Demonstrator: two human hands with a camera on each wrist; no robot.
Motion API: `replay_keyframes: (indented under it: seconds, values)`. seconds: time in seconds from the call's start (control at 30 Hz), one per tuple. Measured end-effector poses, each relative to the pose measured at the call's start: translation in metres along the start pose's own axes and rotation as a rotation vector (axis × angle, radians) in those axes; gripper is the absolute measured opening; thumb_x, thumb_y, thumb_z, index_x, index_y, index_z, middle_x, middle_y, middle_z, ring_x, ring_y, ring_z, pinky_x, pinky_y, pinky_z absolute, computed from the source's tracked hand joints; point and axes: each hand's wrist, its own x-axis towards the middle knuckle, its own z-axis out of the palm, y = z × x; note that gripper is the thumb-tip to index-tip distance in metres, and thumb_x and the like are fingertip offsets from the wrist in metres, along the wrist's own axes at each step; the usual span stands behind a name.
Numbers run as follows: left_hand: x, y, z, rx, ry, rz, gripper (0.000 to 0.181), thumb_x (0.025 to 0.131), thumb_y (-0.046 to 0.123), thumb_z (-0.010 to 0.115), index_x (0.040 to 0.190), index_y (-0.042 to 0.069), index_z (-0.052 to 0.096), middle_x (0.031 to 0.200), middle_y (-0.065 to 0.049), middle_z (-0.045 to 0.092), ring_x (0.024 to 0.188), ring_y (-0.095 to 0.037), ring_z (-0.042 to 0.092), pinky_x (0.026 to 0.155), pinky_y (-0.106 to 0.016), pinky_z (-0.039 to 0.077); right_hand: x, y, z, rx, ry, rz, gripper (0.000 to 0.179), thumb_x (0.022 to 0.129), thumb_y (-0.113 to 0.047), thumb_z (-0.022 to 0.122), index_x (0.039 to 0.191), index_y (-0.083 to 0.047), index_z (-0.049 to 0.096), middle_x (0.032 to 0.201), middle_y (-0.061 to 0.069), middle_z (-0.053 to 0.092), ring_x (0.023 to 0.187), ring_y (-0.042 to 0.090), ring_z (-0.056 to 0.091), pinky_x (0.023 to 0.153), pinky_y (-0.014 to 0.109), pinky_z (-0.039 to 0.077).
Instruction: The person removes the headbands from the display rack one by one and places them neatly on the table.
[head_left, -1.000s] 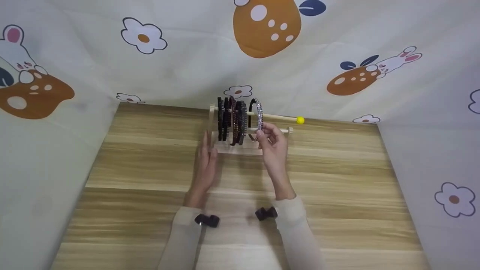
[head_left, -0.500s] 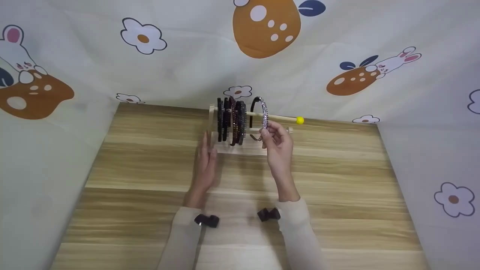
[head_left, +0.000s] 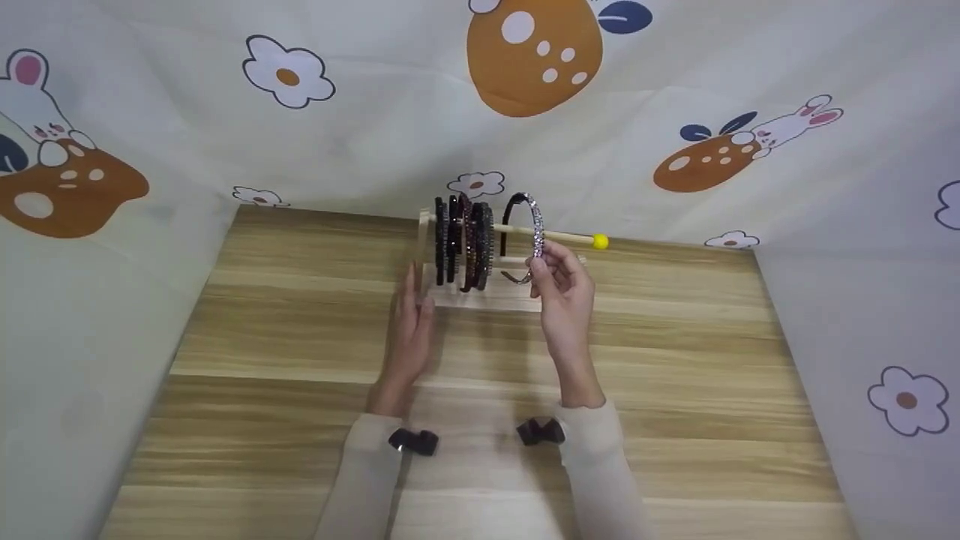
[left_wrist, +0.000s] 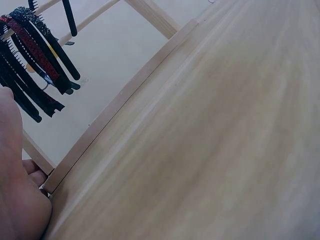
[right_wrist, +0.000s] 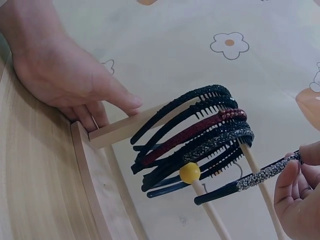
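A wooden rack (head_left: pixel 574 238) with two rods stands at the back of the table. Several dark headbands (head_left: pixel 480 247) hang bunched near its left post, one of them red in the right wrist view. My right hand (head_left: pixel 566 304) pinches a silver rhinestone headband (head_left: pixel 538 225) by one side, thumb against the fingers. That headband stands apart to the right of the bunch, its arch around the upper rod in the head view. My left hand (head_left: pixel 411 330) rests with straight fingers against the rack's left post (right_wrist: pixel 117 130), thumb along it in the right wrist view.
A yellow ball (head_left: pixel 601 241) caps one rod's right end. Behind the wood-grain table (head_left: pixel 300 420) hangs a pale printed cloth (head_left: pixel 375 135), close to the rack, with more cloth along both sides. A dark wrist camera (head_left: pixel 414 441) sits on each sleeve.
My right hand has slid the silver headband a little to the right, away from the bunch. My left hand has stayed at the post, and the other headbands have hardly moved.
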Motion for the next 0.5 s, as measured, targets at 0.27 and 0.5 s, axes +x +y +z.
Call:
replay_keyframes:
  seconds: [0.27,0.5]
  values:
    - [0.0007,-0.0016,0.0004,0.011,0.000,-0.004,0.066,0.121,0.035,0.038,0.180,0.018,0.012,0.187,-0.014,0.008,0.168,-0.049,0.013,0.128,-0.082,0.011,0.0000,-0.0032,-0.0037,0.026,0.025,-0.009,0.018,0.105,0.010,0.064,0.122,0.010,0.070,0.097,0.006,0.070,0.077,0.011,0.057,0.064,0.019,0.050]
    - [-0.0015,-0.0013,-0.0003,0.004,0.004,0.015,0.069,0.121,0.045,0.034,0.180,0.015,0.012,0.185,-0.019,0.012,0.167,-0.051,0.017,0.128,-0.082,0.013,-0.0011,-0.0071,-0.0052,0.052,0.020,-0.006,0.019,0.106,0.011,0.063,0.123,0.012,0.069,0.098,0.006,0.070,0.078,0.012,0.058,0.065,0.019,0.051]
